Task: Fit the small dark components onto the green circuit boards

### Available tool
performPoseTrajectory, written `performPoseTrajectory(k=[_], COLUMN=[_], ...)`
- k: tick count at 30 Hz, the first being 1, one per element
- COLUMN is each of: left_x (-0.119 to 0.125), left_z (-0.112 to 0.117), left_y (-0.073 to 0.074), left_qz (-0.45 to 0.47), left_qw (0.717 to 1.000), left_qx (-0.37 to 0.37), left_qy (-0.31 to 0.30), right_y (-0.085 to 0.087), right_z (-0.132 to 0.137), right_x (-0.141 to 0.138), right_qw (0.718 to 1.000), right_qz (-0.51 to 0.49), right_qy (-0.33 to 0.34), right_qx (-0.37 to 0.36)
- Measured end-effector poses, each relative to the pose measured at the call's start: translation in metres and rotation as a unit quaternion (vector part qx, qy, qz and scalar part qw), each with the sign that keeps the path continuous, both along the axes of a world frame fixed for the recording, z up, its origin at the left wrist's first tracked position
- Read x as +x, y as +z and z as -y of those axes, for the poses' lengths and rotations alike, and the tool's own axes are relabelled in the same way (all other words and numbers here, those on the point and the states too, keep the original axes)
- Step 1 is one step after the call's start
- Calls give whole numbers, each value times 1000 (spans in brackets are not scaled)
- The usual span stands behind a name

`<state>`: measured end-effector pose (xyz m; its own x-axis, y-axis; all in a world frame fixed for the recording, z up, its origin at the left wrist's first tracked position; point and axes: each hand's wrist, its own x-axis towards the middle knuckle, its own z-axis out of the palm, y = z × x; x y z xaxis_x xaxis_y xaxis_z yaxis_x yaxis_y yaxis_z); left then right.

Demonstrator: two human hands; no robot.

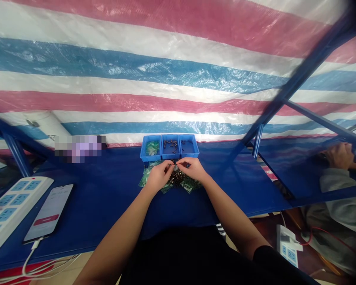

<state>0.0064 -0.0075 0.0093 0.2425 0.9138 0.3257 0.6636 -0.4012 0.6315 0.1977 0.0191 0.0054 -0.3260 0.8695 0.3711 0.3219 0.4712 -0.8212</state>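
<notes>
My left hand (160, 175) and my right hand (192, 168) meet over a pile of small dark metallic parts (175, 179). Both are closed in a pinch, fingertips nearly touching. Whatever sits between them is too small to make out. Green-tinted clear packets (190, 184) lie around the pile, partly under my hands. Just beyond stand three joined blue bins. The left bin (141, 152) holds green packets, the middle bin (169, 156) several small dark and coppery parts, and the right bin (190, 154) a few dark bits.
A phone (49, 213) on a charging cable lies at the left beside a white power strip (17, 209). Blue metal frame bars (267, 114) rise on the right. Past them, another person's hand (339, 155) rests at the neighbouring table. Striped plastic sheeting (166, 75) hangs behind.
</notes>
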Motion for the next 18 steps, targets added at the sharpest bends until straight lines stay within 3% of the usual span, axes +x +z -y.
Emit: performPoseTrajectory(k=[18], left_x=[0], left_z=[-1], left_y=[-2], left_qz=[14], left_qw=[1000], left_qx=[3], left_qy=[4], right_y=[4], right_z=[0], right_x=[2], right_qw=[1000], right_qz=[-6], right_qy=[-3], right_qx=[26])
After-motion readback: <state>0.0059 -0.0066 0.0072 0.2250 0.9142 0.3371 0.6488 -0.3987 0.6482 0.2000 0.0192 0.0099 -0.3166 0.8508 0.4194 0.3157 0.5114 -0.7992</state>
